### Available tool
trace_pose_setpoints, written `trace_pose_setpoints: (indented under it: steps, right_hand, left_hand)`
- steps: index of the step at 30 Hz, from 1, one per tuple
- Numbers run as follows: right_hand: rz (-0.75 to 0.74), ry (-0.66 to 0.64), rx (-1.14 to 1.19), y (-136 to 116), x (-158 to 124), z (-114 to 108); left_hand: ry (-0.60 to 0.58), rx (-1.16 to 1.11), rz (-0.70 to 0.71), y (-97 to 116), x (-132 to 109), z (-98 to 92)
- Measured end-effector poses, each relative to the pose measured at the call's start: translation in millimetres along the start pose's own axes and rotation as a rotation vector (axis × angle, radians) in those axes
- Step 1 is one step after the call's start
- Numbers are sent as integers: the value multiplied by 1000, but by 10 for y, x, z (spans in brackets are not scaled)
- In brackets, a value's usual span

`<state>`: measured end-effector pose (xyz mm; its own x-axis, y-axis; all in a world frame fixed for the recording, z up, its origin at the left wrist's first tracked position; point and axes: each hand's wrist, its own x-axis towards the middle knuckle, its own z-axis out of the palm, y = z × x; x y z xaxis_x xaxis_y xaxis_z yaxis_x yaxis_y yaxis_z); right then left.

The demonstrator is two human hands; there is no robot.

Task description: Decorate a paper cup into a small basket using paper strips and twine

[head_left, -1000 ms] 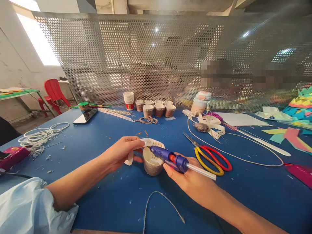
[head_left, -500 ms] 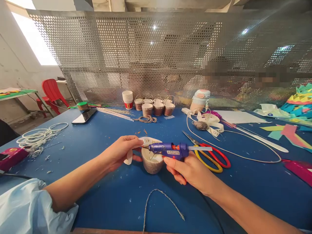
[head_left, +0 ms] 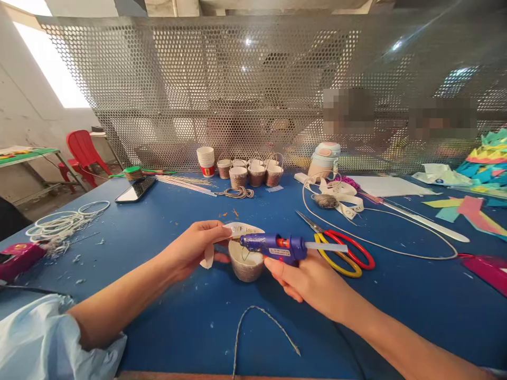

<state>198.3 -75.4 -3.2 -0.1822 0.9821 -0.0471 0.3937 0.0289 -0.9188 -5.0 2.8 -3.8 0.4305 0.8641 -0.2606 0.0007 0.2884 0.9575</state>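
My right hand [head_left: 295, 274] is closed around a blue glue gun [head_left: 263, 243], with a clear glue stick poking out of its back and its nozzle pointing left. My left hand [head_left: 202, 245] pinches a white printed ribbon [head_left: 245, 229]; the nozzle is close to the ribbon by my fingertips, though I cannot tell if they touch. Directly below the gun stands a twine-wrapped cup [head_left: 246, 270], partly hidden by it. A short piece of twisted cord [head_left: 273, 316] lies nearer to me on the blue table. Scissors [head_left: 340, 250] with red and yellow handles rest right of my right hand.
Several small wrapped baskets [head_left: 238, 179] and stacked paper cups [head_left: 205, 161] stand at the back. A bottle [head_left: 324, 160], twine ball [head_left: 325, 201] and loose ribbon [head_left: 350, 205] are right of them. A phone [head_left: 135, 190] and white cord coils [head_left: 59, 219] lie left.
The view has shifted very slightly. My hands, the glue gun and the ribbon keep almost the same places over the cup.
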Motion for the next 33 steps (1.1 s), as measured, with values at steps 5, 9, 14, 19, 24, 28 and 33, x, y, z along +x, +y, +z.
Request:
trace_pose_setpoints:
  steps: [5,9,14,19,24,28,33]
  right_hand:
    - [-283,204,-375,74,-47,79]
    - [-296,252,-482,153,-64,119]
    - [-323,251,-609,220,-94,125]
    - [-313,242,-587,216,-89,114]
    - [-289,215,-453,134,-33,89]
    - [-281,173,-353,92,5,47]
    - [-63,23,-91,84,13,7]
  left_hand:
    - [13,21,6,9,-26,30]
    - [22,31,17,13,-32,50]
    - [29,39,22,5,-22,48]
    - [26,49,29,0,-15,50]
    - [36,30,28,10,-11,54]
    - [41,13,29,10,-14,48]
    - [39,12,31,6,-21,39]
